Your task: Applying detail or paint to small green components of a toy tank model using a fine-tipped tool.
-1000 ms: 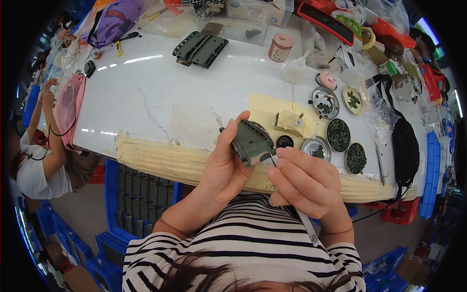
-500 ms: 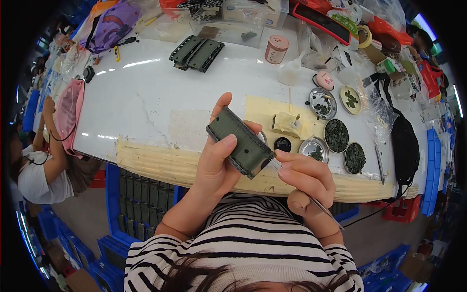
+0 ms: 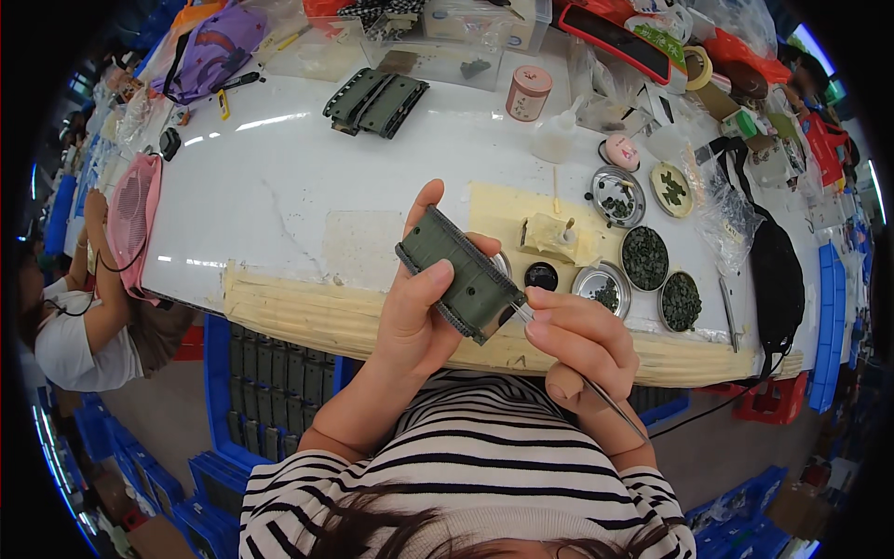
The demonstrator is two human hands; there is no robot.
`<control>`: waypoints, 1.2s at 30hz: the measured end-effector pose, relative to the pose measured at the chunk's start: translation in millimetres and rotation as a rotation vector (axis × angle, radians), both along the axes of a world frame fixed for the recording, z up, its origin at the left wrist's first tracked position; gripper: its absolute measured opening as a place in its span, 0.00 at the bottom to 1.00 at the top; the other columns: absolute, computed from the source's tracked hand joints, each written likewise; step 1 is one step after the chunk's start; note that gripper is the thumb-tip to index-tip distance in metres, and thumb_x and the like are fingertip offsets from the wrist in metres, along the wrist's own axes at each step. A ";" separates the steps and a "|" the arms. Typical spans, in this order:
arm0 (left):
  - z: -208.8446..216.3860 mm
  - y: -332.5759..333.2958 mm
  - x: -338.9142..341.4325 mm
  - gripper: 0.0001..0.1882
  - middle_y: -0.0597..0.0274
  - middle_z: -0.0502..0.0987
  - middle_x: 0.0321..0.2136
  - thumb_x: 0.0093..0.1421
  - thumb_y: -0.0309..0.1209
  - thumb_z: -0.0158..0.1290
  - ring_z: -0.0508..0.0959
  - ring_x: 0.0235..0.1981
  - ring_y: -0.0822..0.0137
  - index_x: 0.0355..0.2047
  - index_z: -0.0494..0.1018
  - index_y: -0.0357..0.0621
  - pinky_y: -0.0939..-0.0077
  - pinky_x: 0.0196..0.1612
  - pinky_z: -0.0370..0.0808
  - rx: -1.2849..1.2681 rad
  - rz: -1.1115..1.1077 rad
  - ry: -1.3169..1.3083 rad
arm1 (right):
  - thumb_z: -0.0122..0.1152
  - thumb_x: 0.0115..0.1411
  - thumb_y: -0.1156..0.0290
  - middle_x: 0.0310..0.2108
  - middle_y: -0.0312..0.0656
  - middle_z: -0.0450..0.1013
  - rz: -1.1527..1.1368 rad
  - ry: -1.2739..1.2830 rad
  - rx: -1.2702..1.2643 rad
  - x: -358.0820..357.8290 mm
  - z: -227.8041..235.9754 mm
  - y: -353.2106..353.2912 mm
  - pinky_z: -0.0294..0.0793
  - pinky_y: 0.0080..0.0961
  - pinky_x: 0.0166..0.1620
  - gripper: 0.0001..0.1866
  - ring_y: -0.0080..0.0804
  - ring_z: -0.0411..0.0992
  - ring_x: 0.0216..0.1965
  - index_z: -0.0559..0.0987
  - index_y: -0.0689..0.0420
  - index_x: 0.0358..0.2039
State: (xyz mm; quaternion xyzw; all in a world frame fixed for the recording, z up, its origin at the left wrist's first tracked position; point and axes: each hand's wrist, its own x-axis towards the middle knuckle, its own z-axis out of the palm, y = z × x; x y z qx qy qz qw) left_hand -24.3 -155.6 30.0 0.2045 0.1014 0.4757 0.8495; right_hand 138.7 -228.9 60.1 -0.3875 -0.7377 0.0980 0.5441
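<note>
My left hand [image 3: 407, 317] grips a dark green, roughly rectangular plastic part [image 3: 454, 270] with ribbed long edges, thumb across its face and fingers behind. The part is held tilted above the table's near edge. In my right hand [image 3: 589, 340] are metal tweezers [image 3: 610, 406], their tips meeting the part's lower right end. Whether the tips pinch a small piece there cannot be made out. Just beyond my right hand stand a round metal dish [image 3: 622, 306] with small green pieces and a small black round cap [image 3: 540, 277].
Round tins of green pieces, including a fuller tin [image 3: 665, 259], stand at right. Similar green parts [image 3: 376, 102] lie far back. A yellowish block [image 3: 549, 238] sits on paper. A blue crate [image 3: 218, 391] of parts is below the table. Another person's arm [image 3: 110, 244] shows at left.
My right hand and the tweezers have shifted slightly left, closer against the end of the green part. My left hand and the part have barely moved.
</note>
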 end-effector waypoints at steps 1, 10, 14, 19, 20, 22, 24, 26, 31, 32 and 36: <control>-0.3 -0.1 0.0 0.40 0.49 0.73 0.44 0.57 0.29 0.54 0.77 0.45 0.62 0.65 0.45 0.59 0.64 0.48 0.78 0.003 0.000 0.001 | 0.67 0.49 0.69 0.38 0.44 0.73 -0.003 -0.003 0.003 0.0 0.0 0.2 0.80 0.30 0.42 0.20 0.43 0.77 0.44 0.78 0.61 0.43; -2.6 -7.5 4.8 0.40 0.49 0.72 0.46 0.58 0.28 0.52 0.76 0.46 0.62 0.65 0.43 0.62 0.64 0.48 0.78 -0.016 0.060 -0.009 | 0.59 0.57 0.72 0.38 0.47 0.73 -0.066 -0.032 0.067 -1.0 -11.0 0.6 0.80 0.31 0.41 0.14 0.47 0.77 0.43 0.77 0.64 0.43; -0.7 -8.5 5.4 0.40 0.49 0.72 0.46 0.58 0.28 0.52 0.75 0.46 0.62 0.65 0.43 0.63 0.65 0.48 0.78 -0.027 0.072 -0.004 | 0.57 0.60 0.70 0.39 0.48 0.73 -0.066 -0.018 0.079 -2.7 -13.3 0.6 0.79 0.31 0.41 0.13 0.47 0.76 0.43 0.77 0.65 0.43; -1.0 -10.1 8.1 0.40 0.50 0.71 0.47 0.58 0.29 0.52 0.75 0.46 0.62 0.66 0.43 0.63 0.65 0.49 0.78 -0.033 0.091 0.012 | 0.55 0.62 0.69 0.40 0.49 0.73 -0.086 -0.022 0.070 -3.9 -13.3 -1.6 0.79 0.32 0.41 0.13 0.48 0.76 0.44 0.77 0.65 0.43; -0.8 -10.9 8.7 0.40 0.50 0.71 0.47 0.58 0.29 0.52 0.75 0.46 0.62 0.66 0.43 0.64 0.65 0.49 0.77 -0.037 0.099 0.019 | 0.55 0.62 0.69 0.40 0.48 0.73 -0.092 -0.014 0.069 -4.5 -14.3 -2.0 0.79 0.32 0.41 0.13 0.48 0.76 0.44 0.77 0.65 0.43; -1.0 -12.8 9.4 0.40 0.51 0.71 0.47 0.59 0.29 0.52 0.75 0.46 0.62 0.65 0.43 0.64 0.65 0.49 0.77 -0.049 0.108 0.022 | 0.54 0.63 0.69 0.40 0.48 0.73 -0.101 0.004 0.068 -6.2 -17.1 -2.3 0.79 0.32 0.42 0.13 0.48 0.76 0.45 0.76 0.65 0.43; -1.3 -14.6 10.4 0.39 0.51 0.71 0.47 0.59 0.29 0.51 0.75 0.46 0.63 0.65 0.43 0.65 0.65 0.49 0.77 -0.066 0.104 0.013 | 0.54 0.63 0.70 0.40 0.48 0.73 -0.111 0.009 0.071 -7.1 -18.6 -2.7 0.79 0.32 0.42 0.13 0.48 0.76 0.45 0.76 0.65 0.43; -3.3 -15.3 10.6 0.39 0.51 0.71 0.47 0.59 0.29 0.51 0.75 0.46 0.63 0.65 0.43 0.66 0.65 0.49 0.77 -0.063 0.101 0.007 | 0.54 0.63 0.70 0.41 0.48 0.73 -0.121 0.011 0.073 -7.5 -19.7 -2.6 0.79 0.32 0.42 0.13 0.48 0.76 0.45 0.76 0.65 0.44; -7.4 -17.4 12.0 0.38 0.52 0.70 0.48 0.60 0.29 0.50 0.75 0.46 0.63 0.65 0.43 0.67 0.65 0.49 0.77 -0.058 0.112 -0.002 | 0.53 0.63 0.70 0.41 0.48 0.73 -0.134 0.019 0.079 -8.3 -23.7 -2.4 0.79 0.32 0.42 0.13 0.47 0.76 0.44 0.76 0.64 0.44; -6.9 -17.6 12.3 0.38 0.52 0.70 0.48 0.60 0.30 0.50 0.75 0.46 0.63 0.65 0.43 0.67 0.65 0.49 0.77 -0.058 0.114 0.004 | 0.53 0.63 0.69 0.41 0.48 0.73 -0.133 0.022 0.075 -8.0 -23.4 -2.6 0.79 0.32 0.42 0.13 0.47 0.76 0.44 0.76 0.64 0.44; -3.6 -16.0 12.1 0.37 0.51 0.70 0.48 0.61 0.31 0.49 0.74 0.47 0.64 0.66 0.43 0.63 0.65 0.50 0.76 -0.076 0.092 0.040 | 0.53 0.64 0.66 0.41 0.48 0.73 -0.106 0.036 0.072 -4.8 -21.0 -2.7 0.79 0.32 0.42 0.15 0.47 0.76 0.44 0.76 0.64 0.44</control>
